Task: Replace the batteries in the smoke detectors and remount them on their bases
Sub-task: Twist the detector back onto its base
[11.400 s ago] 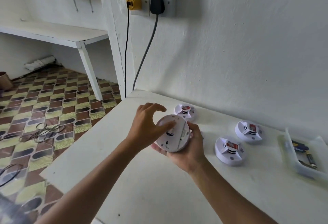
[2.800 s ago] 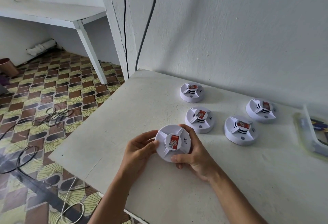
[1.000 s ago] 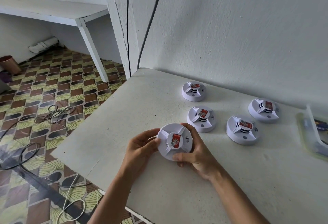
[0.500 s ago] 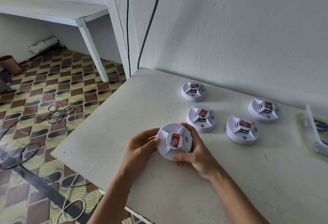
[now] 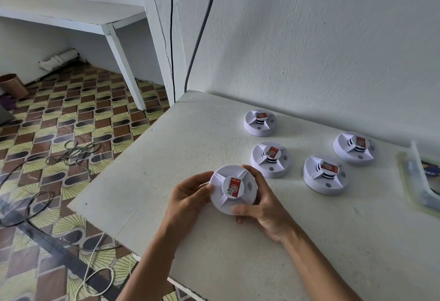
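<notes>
Five smoke detectors are seen on the white table [image 5: 238, 265]. Four of them are set down face up near the wall: the far detector [image 5: 260, 122], the middle detector [image 5: 271, 159], the right detector [image 5: 325, 174] and the back right detector [image 5: 354, 147]. Each looks closed up on its base, so those four may be finished, but it cannot be told from outside if new batteries are in them.

The held detector [image 5: 233, 189] is kept just over the table near its front left edge. It is likely being twisted onto its base, or off it; which one cannot be told. A clear tray [image 5: 415, 157] with small things in it is seen at the right edge, too blurred to name.

The held detector is gripped from both sides. Its left rim is pinched by the left hand [image 5: 188, 195], with curled fingers. Its right and bottom rim are wrapped by the right hand [image 5: 264, 207], with the thumb laid along the lower edge.
</notes>
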